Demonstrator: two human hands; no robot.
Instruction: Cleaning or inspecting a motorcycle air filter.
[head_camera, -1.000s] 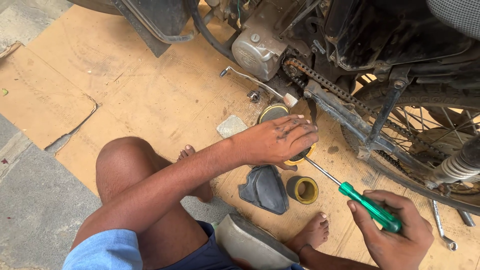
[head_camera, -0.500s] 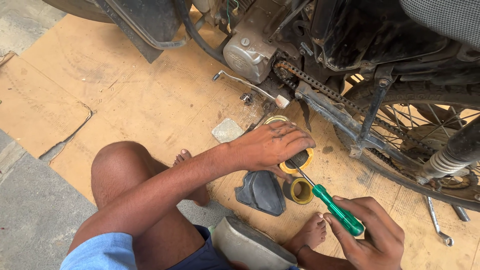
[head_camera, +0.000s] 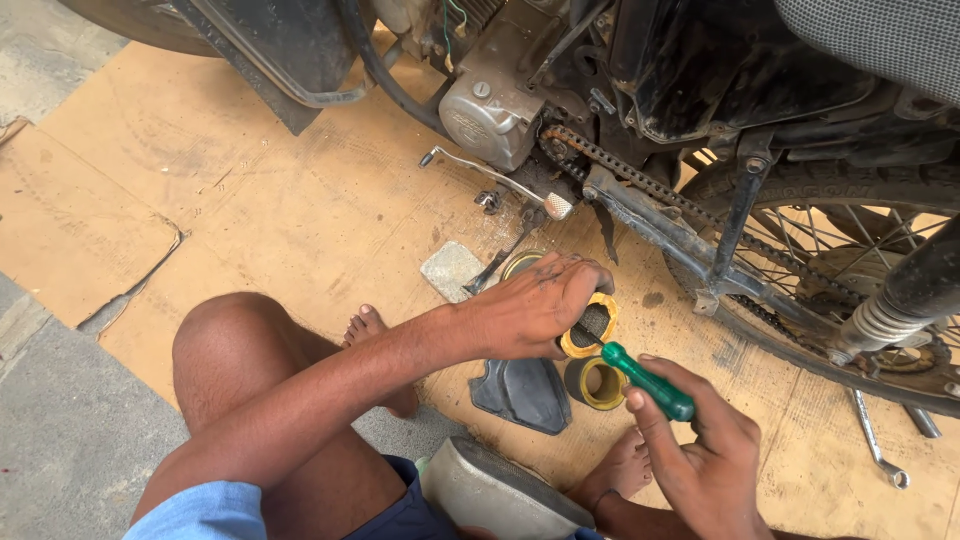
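The left hand (head_camera: 535, 305) pressed palm-down, fingers clasping a yellow-rimmed tin (head_camera: 590, 328) on the cardboard sheet (head_camera: 300, 220); the right hand (head_camera: 705, 455) gripped a green-handled screwdriver (head_camera: 645, 380), shaft slanting up-left into the tin.

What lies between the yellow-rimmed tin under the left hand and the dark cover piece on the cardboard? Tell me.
In the head view, a second small yellow-rimmed tin sits just below the held tin, right beside the dark cover piece; the screwdriver crosses above it.
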